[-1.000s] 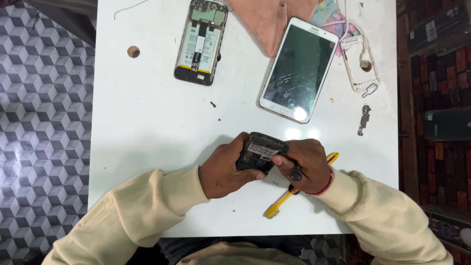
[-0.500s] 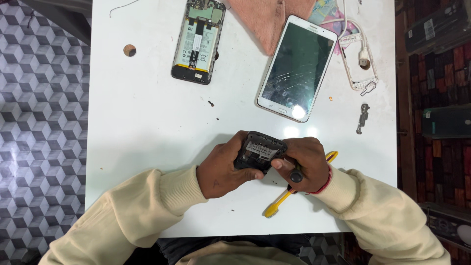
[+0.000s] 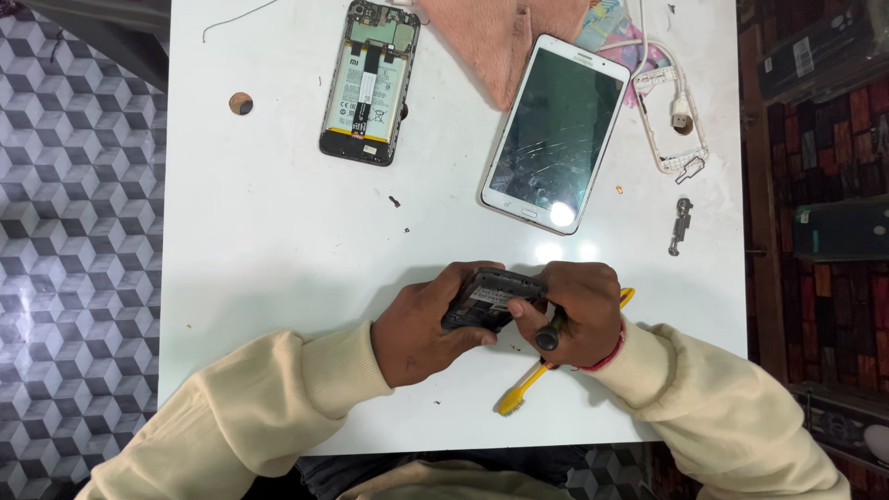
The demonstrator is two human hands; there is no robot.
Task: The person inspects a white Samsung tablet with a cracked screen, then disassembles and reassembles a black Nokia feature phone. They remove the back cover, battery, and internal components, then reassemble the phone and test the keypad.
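Both hands are on a small black device (image 3: 488,298) near the front edge of the white table (image 3: 278,241). The left hand (image 3: 428,324) is wrapped around its left end, and the right hand (image 3: 576,310) grips the other end while also pinching a dark-handled tool (image 3: 548,335). A yellow toothbrush (image 3: 528,384) lies just under the right wrist. Further back sit an opened phone (image 3: 369,81), a white tablet with a cracked screen (image 3: 556,132) and a pink cloth (image 3: 505,37).

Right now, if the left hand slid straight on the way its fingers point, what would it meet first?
Probably the right hand: the left hand points right, across the small dark device both grip.
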